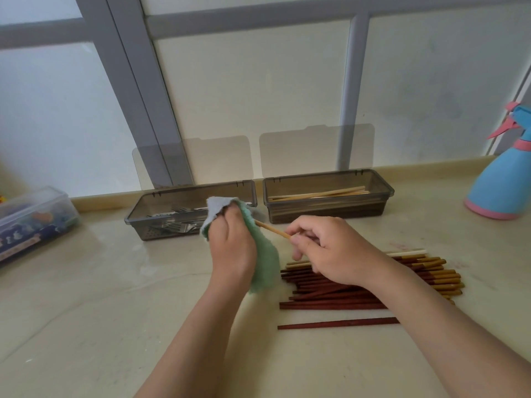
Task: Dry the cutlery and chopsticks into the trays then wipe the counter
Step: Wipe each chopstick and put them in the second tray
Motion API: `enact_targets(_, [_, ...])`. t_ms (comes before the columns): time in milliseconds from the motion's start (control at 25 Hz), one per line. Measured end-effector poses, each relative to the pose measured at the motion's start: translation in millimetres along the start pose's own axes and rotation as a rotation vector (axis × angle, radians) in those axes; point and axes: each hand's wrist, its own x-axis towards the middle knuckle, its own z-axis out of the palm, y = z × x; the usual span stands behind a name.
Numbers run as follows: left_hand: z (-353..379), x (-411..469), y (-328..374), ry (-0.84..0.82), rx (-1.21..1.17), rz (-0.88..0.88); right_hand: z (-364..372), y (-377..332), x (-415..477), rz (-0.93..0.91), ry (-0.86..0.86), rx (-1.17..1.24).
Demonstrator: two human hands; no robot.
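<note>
Pale counter (86,326) fills the near ground. Nearest on it, below the right wrist, a lone dark chopstick (339,323) lies apart from the rest. Just beyond it, under the right hand (330,254) and out to its right, sits the undried heap of chopsticks (344,294): dark red, many with tan ends, a few pale ones on the far side. The right hand pinches one end of a light chopstick (273,230) between thumb and fingertips. The left hand (232,242), close on its left, grips a green cloth (267,259) bunched round the stick's other end, with the loose tail hanging below the palm. Step in hand, by judgement: drying chopsticks one at a time. Beyond the left hand, the cutlery tray (149,232) holds forks (178,222). Beyond the right hand, the chopstick tray (324,215) holds a few light sticks (316,194). Both lids stand open against the wall. No cutlery shows on the counter, so that part looks done; the heap is large and the wipe-down is not yet begun. The next move likely calls for drawing the stick through the cloth, then laying it lengthwise in the tray beyond the right hand. Far right stands a blue spray bottle (500,185); far left, a clear lidded box (34,219).
</note>
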Motion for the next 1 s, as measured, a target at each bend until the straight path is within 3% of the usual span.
enact_targets(160, [-1.9,0.3,-2.5,0.045,-0.004,0.016,1.1,3.2,-0.4,-0.04,-0.016,-0.029])
enact_targets(320, [13.6,-23.6,-0.3,-0.166,0.077,0.096,16.4,-1.0,3.5,-0.084,0.075,0.054])
enact_targets(400, [13.7,-23.7,0.6,-0.189,0.085,0.097,16.4,-1.9,5.4,-0.074,0.077,0.053])
enact_targets(600, [-0.2,-1.5,-2.5,0.011,0.021,-0.016,-0.6,1.2,0.0,0.051,-0.156,-0.035])
enact_targets(680, [-1.3,-0.2,-3.8,0.03,0.01,-0.037,-5.0,4.1,-0.2,0.057,-0.172,-0.073])
enact_targets(840, [12.2,-22.2,-6.5,-0.22,0.142,0.105,12.6,-4.2,1.7,-0.027,-0.107,-0.03])
enact_targets(1000, [11.2,-16.3,-6.8,-0.312,0.158,0.083,10.2,0.4,2.7,-0.01,-0.107,0.029])
